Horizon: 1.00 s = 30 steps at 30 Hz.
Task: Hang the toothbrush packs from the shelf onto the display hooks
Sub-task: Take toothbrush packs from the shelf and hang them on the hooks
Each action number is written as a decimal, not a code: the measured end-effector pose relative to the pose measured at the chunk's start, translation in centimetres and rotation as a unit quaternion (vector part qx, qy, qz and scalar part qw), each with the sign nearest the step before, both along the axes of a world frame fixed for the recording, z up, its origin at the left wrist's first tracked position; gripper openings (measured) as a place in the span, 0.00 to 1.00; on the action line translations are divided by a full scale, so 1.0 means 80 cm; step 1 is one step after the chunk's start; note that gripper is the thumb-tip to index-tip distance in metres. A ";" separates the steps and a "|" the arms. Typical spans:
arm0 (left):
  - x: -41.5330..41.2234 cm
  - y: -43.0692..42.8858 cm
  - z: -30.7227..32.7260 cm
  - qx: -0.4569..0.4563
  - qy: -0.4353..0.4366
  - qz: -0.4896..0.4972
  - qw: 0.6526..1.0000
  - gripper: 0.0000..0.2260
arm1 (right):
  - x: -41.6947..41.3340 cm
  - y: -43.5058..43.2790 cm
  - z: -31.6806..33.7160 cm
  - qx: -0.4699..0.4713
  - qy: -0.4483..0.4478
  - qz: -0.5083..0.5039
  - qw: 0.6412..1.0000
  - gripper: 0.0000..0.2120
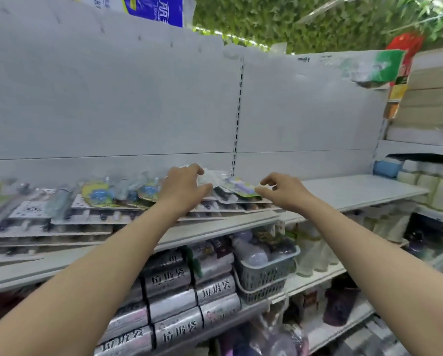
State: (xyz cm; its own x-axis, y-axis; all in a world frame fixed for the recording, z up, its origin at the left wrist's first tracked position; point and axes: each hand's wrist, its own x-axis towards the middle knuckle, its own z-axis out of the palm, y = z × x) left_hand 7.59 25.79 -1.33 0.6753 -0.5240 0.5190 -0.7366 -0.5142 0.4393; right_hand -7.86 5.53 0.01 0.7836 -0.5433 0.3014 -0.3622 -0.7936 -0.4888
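Note:
Several toothbrush packs (99, 199) lie flat in overlapping stacks along a white shelf (241, 223). A topmost pack with a green and purple card (241, 188) sits at the right end of the pile. My left hand (183, 187) hovers over the pile's right end, fingers spread and curled above a clear pack (210, 177). My right hand (283, 190) reaches in from the right, thumb and fingers apart, just beside the green and purple pack. Neither hand holds anything. No display hooks show on the white back panel (138, 98).
A slotted upright (238, 111) splits the back panel. The shelf's right part (356, 191) is bare. Below are silver bag rolls (174, 286) and a grey basket (264, 276) with light bulbs. Paper rolls (428, 181) stand at the right.

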 end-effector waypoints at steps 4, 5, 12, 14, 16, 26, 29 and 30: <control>0.004 -0.050 -0.004 0.027 -0.003 0.053 0.998 0.23 | 0.034 -0.056 0.006 0.016 0.005 0.041 0.999 0.23; 0.006 -0.058 -0.006 0.036 0.000 0.063 0.997 0.24 | 0.044 -0.063 0.005 0.021 0.007 0.051 0.998 0.24; 0.041 -0.091 0.000 0.147 0.035 0.101 0.983 0.32 | 0.111 -0.094 -0.007 0.051 0.049 0.096 0.993 0.34; 0.052 -0.096 0.004 0.176 0.033 0.107 0.978 0.33 | 0.121 -0.099 -0.008 0.058 0.059 0.093 0.992 0.36; 0.060 -0.099 0.012 0.197 0.027 0.104 0.974 0.32 | 0.127 -0.101 -0.005 0.051 0.082 0.090 0.991 0.38; 0.068 -0.107 0.053 -0.010 -0.021 0.169 0.985 0.12 | 0.149 -0.102 0.006 0.064 0.116 0.093 0.987 0.20; 0.074 -0.098 0.053 -0.076 -0.008 0.211 0.974 0.13 | 0.148 -0.104 0.010 0.126 0.127 0.092 0.980 0.17; 0.073 -0.095 0.051 -0.095 -0.006 0.227 0.969 0.15 | 0.148 -0.106 0.012 0.149 0.125 0.091 0.977 0.17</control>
